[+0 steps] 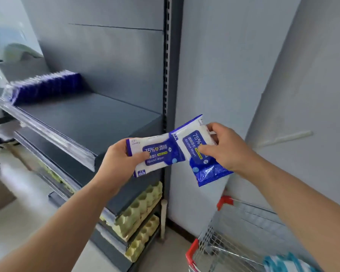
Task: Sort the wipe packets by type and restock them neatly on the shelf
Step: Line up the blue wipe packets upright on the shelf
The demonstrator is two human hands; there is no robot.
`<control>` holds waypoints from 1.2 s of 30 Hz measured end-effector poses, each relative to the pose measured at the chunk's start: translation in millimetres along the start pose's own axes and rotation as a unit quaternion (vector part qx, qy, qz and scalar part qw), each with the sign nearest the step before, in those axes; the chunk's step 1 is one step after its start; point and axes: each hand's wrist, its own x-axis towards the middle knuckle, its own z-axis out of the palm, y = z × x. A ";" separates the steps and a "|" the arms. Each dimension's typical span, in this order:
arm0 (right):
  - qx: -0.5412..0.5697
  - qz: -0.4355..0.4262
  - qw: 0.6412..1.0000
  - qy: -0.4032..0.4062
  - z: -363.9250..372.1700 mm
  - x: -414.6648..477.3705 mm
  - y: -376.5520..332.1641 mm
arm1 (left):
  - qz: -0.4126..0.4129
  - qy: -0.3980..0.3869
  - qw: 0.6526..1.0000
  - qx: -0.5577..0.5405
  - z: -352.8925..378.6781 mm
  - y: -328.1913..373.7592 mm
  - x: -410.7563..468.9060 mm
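Head view, left hand: the left hand (122, 158) pinches the left packet (155, 154) by its left end, thumb on the printed face and fingers hidden behind.
Head view, right hand: the right hand (222, 148) grips the right packet (198, 152), thumb pressed on the front and fingers curled over its upper right edge.
Held packets: both are blue and white and marked "75%" and "Alcohol Wipes". The left one lies crosswise; the right one is turned on end and tilted. Their inner edges meet, in the air just right of the shelf (98, 118).
Shelf stock: a row of packets (45, 89) stands on edge at the far left of the shelf, blurred.
Upright: a slotted post (167, 75) borders the shelf on its right.
Lower shelves: green egg trays (141, 209) are stacked below.
Near right: a wire shopping cart (234, 238) with red corners holds a teal-and-white striped thing (287, 262).
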 end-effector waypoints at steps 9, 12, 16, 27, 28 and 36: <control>0.013 -0.068 0.997 -0.021 143.8 85.8 -156.2 | 0.027 0.036 0.999 0.005 -208.9 4.6 68.3; 0.014 -0.075 0.996 -0.036 187.4 114.2 -192.7 | 0.015 0.044 0.999 -0.016 -266.4 2.1 93.3; 0.016 -0.078 0.995 -0.062 239.1 157.6 -229.8 | -0.009 0.070 0.996 -0.053 -327.2 -6.2 132.5; 0.004 -0.091 0.990 -0.111 343.6 294.2 -288.0 | -0.069 0.127 0.987 -0.068 -447.2 -32.2 271.9; 0.005 -0.088 0.989 -0.117 352.1 307.3 -292.9 | -0.072 0.119 0.988 -0.060 -456.7 -34.2 285.0; 0.030 -0.062 0.989 -0.131 418.6 392.7 -319.0 | -0.083 0.046 0.995 -0.023 -525.3 -57.7 375.6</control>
